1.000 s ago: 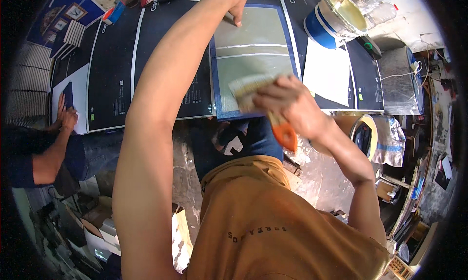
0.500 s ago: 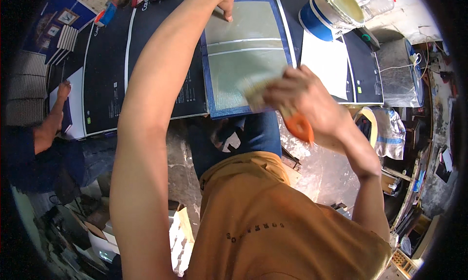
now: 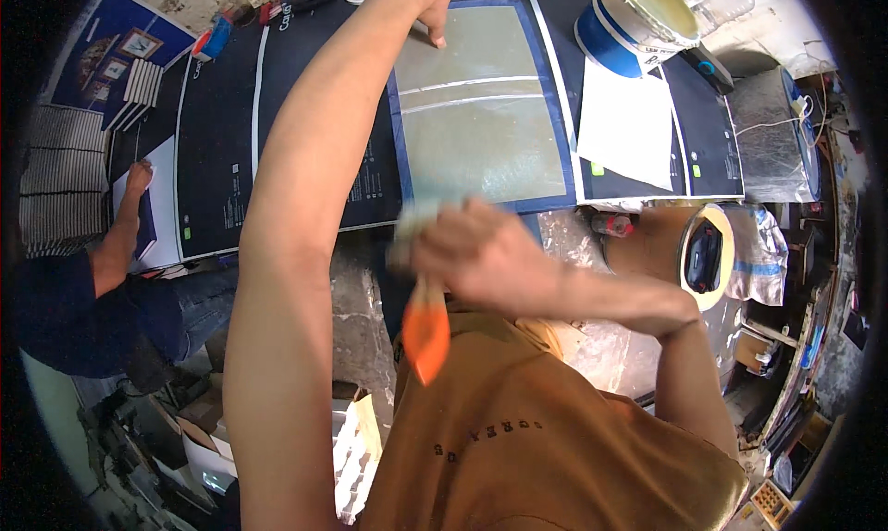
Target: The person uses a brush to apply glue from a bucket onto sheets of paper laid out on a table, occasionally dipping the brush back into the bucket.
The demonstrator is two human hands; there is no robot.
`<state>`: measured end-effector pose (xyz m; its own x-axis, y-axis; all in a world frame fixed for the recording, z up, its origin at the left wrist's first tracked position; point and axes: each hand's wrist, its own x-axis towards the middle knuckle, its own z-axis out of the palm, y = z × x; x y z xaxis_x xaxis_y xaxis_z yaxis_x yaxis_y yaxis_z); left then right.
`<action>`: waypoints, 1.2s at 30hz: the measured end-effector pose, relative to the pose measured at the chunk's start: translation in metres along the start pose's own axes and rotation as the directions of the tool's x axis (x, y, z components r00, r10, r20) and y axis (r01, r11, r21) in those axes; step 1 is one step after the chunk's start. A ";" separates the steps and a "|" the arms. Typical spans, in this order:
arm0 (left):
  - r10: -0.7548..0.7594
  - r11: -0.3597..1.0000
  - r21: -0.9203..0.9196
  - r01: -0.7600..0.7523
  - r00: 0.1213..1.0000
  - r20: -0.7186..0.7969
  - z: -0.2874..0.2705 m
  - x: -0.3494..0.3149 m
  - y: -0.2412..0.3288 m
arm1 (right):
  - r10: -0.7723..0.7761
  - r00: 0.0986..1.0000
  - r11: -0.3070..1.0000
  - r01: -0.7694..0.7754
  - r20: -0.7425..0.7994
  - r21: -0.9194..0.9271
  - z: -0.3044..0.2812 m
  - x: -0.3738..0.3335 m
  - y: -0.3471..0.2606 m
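Head view, blue-bordered panel: upper centre of the frame, flat on the black tabletop, glossy patch near the lower edge.
Left hand: top centre, one digit down on the panel's upper left; rest hidden, can't tell how far curled.
Right hand: mid-frame, blurred, wrapped tight round the flat paintbrush, orange handle pointing down.
Bucket: upper right, blue and white.

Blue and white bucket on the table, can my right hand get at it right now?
Probably yes: the bucket has an open top, and only flat white paper lies in front of it. Your right hand holds the brush, though, so grasping the bucket seems harder.
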<state>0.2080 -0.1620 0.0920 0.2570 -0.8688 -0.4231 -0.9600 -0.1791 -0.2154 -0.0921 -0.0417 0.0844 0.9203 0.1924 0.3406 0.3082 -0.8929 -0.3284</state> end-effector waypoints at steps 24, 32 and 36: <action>0.361 0.932 0.091 -0.352 0.923 -0.132 0.018 0.020 -0.017 | 0.032 0.988 0.999 -0.035 0.153 0.018 -0.080 -0.034 0.099; 0.120 0.983 -0.136 -0.126 0.991 -0.055 0.022 0.025 -0.015 | 0.138 0.989 0.989 -0.135 0.057 -0.056 -0.108 -0.076 0.088; 0.072 0.985 -0.152 -0.079 0.996 -0.046 0.019 0.031 -0.010 | 0.098 0.989 0.995 -0.095 0.107 -0.033 -0.099 -0.069 0.109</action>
<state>0.2276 -0.1790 0.0643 0.1815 -0.8997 -0.3969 -0.9829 -0.1786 -0.0447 -0.1456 -0.1929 0.1126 0.9666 0.1462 0.2105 0.2111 -0.9199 -0.3304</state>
